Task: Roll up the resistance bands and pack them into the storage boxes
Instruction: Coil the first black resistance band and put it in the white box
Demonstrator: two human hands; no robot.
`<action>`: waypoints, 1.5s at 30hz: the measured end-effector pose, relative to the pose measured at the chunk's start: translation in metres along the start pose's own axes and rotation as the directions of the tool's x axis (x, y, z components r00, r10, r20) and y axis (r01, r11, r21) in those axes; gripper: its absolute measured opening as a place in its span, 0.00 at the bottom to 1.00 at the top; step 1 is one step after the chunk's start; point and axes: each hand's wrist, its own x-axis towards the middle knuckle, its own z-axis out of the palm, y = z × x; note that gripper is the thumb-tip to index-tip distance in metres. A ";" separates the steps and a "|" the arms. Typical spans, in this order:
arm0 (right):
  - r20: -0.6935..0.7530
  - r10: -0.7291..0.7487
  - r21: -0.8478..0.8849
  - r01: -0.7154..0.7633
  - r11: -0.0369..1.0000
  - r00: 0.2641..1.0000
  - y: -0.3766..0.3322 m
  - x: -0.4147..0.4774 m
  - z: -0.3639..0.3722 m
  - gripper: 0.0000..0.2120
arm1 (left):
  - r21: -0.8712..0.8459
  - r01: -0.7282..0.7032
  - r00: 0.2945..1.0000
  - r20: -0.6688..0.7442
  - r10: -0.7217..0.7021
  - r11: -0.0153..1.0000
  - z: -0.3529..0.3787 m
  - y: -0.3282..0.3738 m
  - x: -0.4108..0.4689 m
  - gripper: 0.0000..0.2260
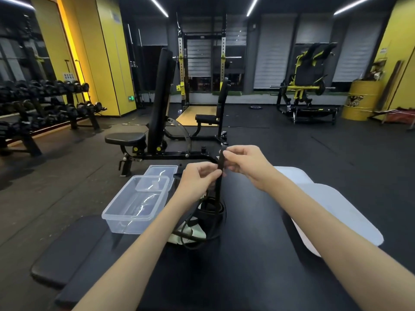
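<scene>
Both hands hold one black resistance band [221,160] up in front of me. My right hand [243,163] pinches its upper end, and my left hand [198,178] grips it just below. The rest of that band hangs down to a heap of black bands [210,212] lying on a pale green cloth [190,234] on the black bench pad [247,254]. Left of the heap stands a clear plastic storage box [132,205] with nothing in it. A second clear box or lid [160,172] lies behind it.
A white towel or cloth [332,203] lies over the bench's right side. An adjustable black bench [157,122] stands just ahead. A dumbbell rack [45,104] is at the far left, a squat rack [202,63] behind, and a yellow barrel [361,99] at the far right.
</scene>
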 end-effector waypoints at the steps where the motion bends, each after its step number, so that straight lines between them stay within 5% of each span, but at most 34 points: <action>1: 0.004 0.006 0.026 -0.006 1.000 1.000 0.000 -0.001 0.000 0.12 | 0.004 -0.031 0.999 -0.015 0.031 1.000 0.002 0.006 0.004 0.05; 9: 0.095 0.123 0.193 -0.139 0.971 0.988 0.005 -0.022 -0.001 0.16 | 0.141 -0.123 0.989 -0.061 0.133 0.982 0.011 0.023 0.018 0.04; 13: 0.100 0.077 0.078 -0.085 0.993 0.992 0.019 -0.037 0.000 0.12 | -0.051 -0.034 0.994 -0.102 0.029 0.998 0.018 0.024 0.016 0.04; 21: 0.132 0.021 -0.024 -0.018 1.000 0.991 0.005 -0.025 -0.015 0.11 | 0.167 -0.046 0.989 0.147 0.021 0.985 0.013 -0.002 0.009 0.14; 26: 0.183 0.037 0.126 -0.060 0.990 0.982 -0.013 -0.018 -0.023 0.11 | 0.142 -0.081 0.945 0.326 0.031 0.986 0.012 -0.008 0.003 0.14; 31: 0.178 0.036 0.226 -0.076 0.971 0.983 -0.017 -0.017 -0.029 0.14 | 0.085 -0.125 0.978 0.176 0.109 0.988 0.022 0.006 0.007 0.06; 35: -0.078 -0.162 -0.179 0.146 0.973 0.984 -0.011 -0.023 -0.034 0.10 | 0.017 -0.100 0.994 0.033 0.100 0.995 0.028 0.012 0.010 0.04; 37: -0.155 -0.178 -0.195 0.146 0.970 0.972 -0.006 -0.026 -0.037 0.07 | -0.067 -0.096 0.995 -0.024 0.094 0.993 0.030 0.018 0.011 0.01; 41: 0.041 -0.014 -0.098 0.018 0.995 0.999 0.008 -0.033 -0.037 0.15 | -0.208 -0.057 0.996 -0.073 0.043 0.977 0.035 0.036 0.014 0.10; 45: 0.176 -0.056 -0.117 0.078 0.990 0.983 0.020 -0.042 -0.026 0.10 | -0.245 -0.053 0.997 -0.075 0.036 0.968 0.040 0.050 0.018 0.07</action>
